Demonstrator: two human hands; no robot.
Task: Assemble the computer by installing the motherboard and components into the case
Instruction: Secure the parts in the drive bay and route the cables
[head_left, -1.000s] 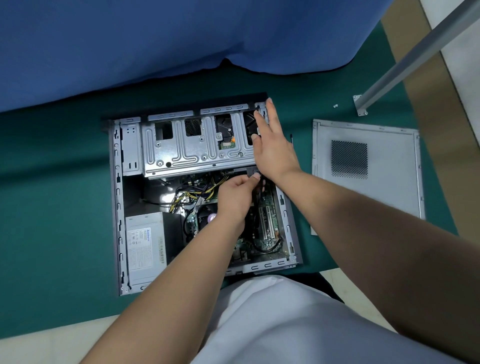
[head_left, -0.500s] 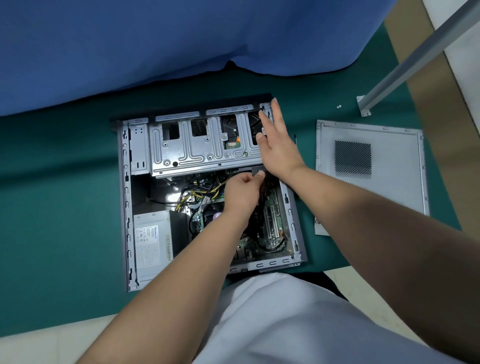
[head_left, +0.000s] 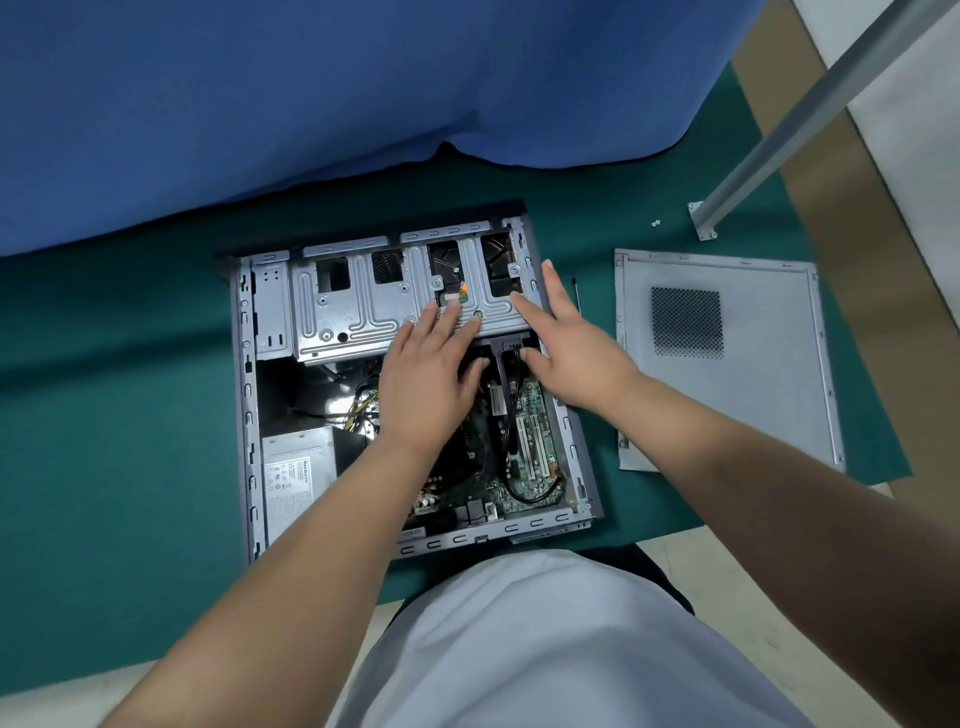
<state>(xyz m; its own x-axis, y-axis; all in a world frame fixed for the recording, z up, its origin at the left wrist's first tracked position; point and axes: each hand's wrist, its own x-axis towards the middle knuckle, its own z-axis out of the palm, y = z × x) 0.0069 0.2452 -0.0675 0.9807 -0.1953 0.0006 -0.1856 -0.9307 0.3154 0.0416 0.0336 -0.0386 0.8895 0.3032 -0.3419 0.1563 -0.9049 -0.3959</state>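
Left hand (head_left: 426, 374) flat, fingers spread and straight, fingertips resting on the near edge of the grey stamped-metal drive cage (head_left: 363, 306); holds nothing. Right hand (head_left: 576, 348) likewise flat and wide, fingers on the cage's right end and the case rim, thumb near black cables (head_left: 506, 364) below. Cage sits across the far part of the open grey steel computer case (head_left: 244, 415), lying on its side on green table mat (head_left: 130, 441). Green motherboard (head_left: 530, 447) in the case floor; silver power supply box (head_left: 296, 467) at near left. Perforated grey side panel (head_left: 727, 364) lies right of the case, apart from it. Blue cloth (head_left: 311, 104) behind.
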